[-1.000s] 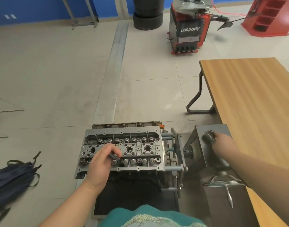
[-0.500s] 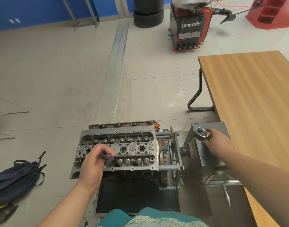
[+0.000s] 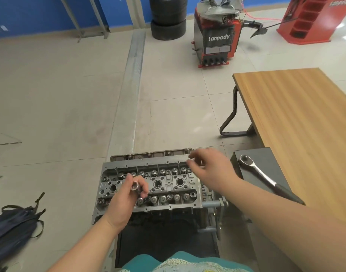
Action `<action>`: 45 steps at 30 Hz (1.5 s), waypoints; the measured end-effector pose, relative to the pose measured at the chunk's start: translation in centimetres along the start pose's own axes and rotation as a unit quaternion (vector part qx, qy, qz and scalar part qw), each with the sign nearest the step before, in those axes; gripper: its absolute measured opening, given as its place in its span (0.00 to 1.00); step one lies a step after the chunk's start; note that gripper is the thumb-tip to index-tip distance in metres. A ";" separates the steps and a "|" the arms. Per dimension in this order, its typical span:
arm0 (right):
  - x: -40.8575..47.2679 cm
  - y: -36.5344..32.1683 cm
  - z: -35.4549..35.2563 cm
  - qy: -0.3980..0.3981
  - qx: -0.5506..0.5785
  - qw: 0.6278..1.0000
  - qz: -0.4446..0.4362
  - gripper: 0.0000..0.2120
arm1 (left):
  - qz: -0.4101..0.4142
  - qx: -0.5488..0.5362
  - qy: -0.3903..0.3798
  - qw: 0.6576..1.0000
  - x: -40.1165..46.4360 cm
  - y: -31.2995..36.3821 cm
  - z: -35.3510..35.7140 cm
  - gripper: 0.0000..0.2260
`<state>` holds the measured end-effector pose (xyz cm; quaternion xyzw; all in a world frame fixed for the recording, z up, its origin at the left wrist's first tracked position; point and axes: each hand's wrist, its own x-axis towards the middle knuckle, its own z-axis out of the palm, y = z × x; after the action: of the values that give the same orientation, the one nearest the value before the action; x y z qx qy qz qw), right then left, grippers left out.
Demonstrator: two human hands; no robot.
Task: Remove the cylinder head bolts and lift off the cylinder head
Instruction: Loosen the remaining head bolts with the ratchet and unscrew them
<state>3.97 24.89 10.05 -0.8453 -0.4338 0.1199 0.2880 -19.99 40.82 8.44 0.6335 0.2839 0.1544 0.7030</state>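
Left hand [image 3: 125, 201] pinches a socket [image 3: 135, 186] above the cylinder head [image 3: 148, 185], mounted on its stand; right hand [image 3: 211, 171], blurred, spreads empty over the head's far corner. Ratchet [image 3: 262, 177] lies beside.

Ratchet [image 3: 262, 176] (flat) on stand box [image 3: 266, 154]

One cylinder head [image 3: 148, 185]; two hands [image 3: 123, 203]; one socket [image 3: 135, 185]; one ratchet wrench [image 3: 266, 177]; one wooden table [image 3: 297, 122]; two stacked tyres [image 3: 168, 16]; one backpack [image 3: 13, 226].
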 end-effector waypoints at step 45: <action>-1.9 -22.3 5.3 -0.181 -0.282 0.942 0.030 0.15 | 0.114 0.303 -0.333 0.885 7.2 -0.6 -9.1 0.11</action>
<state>-14.34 35.61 18.86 -0.8684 -0.4692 0.1525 -0.0495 -19.77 52.18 6.02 0.8578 -0.0081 -0.0807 0.5076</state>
